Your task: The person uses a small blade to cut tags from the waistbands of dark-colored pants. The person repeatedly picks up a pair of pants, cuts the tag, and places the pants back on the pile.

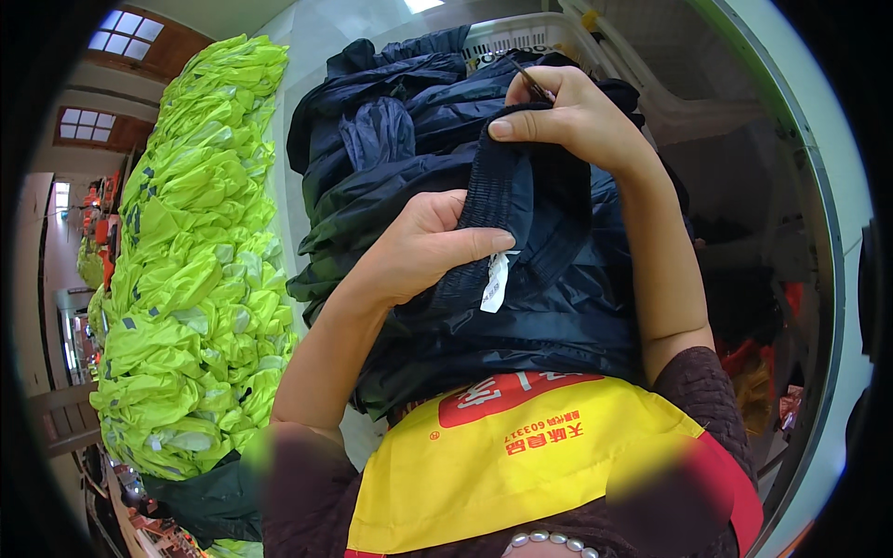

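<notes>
A dark navy garment with a gathered elastic waistband (pixel 483 191) is stretched between my hands. My left hand (pixel 419 246) is closed on the lower part of the band, thumb lying on top. Just under that thumb a white label (pixel 495 285) hangs from the band. Higher up and to the right, my right hand (pixel 581 116) pinches the band's upper end. A small dark pointed tool (pixel 530 82), perhaps thread snips, sticks out of the same hand; its handle is mostly hidden by the fingers.
Beneath my hands lies a heap of shiny navy garments (pixel 372 139). A tall pile of neon-yellow garments (pixel 195 279) stands to the left. At the far side is a white plastic basket (pixel 516 35). A dark glossy surface (pixel 744 186) lies to the right.
</notes>
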Demonstrator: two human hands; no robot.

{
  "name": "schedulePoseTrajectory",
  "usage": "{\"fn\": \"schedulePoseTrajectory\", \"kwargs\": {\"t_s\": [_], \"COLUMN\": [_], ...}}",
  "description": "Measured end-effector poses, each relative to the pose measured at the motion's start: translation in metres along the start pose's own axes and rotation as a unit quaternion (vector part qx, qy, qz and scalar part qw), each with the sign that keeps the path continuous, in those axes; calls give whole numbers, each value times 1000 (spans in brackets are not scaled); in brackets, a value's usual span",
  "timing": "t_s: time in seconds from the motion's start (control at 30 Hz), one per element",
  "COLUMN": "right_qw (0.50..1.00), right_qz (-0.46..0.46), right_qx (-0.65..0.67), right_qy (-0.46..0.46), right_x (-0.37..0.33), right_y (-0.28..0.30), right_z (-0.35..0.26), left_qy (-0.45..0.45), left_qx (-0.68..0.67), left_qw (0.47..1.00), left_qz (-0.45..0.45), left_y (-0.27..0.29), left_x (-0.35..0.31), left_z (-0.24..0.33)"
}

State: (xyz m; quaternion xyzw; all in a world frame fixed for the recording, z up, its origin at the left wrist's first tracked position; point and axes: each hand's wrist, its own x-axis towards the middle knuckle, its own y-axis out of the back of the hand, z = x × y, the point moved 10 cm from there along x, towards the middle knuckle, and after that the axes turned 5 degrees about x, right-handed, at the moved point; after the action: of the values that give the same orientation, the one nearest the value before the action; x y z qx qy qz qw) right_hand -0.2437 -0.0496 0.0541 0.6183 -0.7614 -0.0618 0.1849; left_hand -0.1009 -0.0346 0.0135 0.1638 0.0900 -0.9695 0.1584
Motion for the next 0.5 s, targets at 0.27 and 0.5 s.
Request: {"fn": "schedulePoseTrajectory", "kwargs": {"t_s": [0.27,0.5], "right_qw": [996,966], "right_qz": [-7,-77], "right_qx": [74,228], "right_qy": [-54,-100], "right_x": [7,10], "right_y": [-13,-41], "right_z": [16,48], "left_qy": [-75,-270], "left_qx": [132,481], "left_qw": [988,824], "left_qz": [-11,132], "left_y": [-15,-20], "left_x": [-14,-38], "left_z": [18,71]}}
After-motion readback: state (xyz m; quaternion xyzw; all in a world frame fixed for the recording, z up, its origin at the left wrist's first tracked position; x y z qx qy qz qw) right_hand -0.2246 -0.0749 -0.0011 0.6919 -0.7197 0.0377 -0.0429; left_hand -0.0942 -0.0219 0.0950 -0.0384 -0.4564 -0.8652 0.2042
